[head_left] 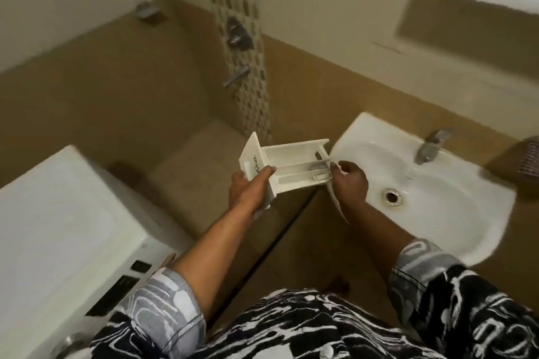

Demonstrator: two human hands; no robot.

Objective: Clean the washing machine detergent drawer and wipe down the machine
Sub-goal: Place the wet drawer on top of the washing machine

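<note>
A: Head view: detergent drawer (294, 165) is in the air, off the washing machine (58, 227), just left of the sink (437, 204) rim. Left hand (248, 192) wraps its front panel, fingers closed over the top edge.

B: Right hand (350, 181)?

A: At the drawer's back end, fingers curled; actual grip unclear, blurred. Drawer's rear corner nearly meets the sink's left edge. Open floor below.

detergent drawer (294, 165) beside white sink (455, 213)
</note>
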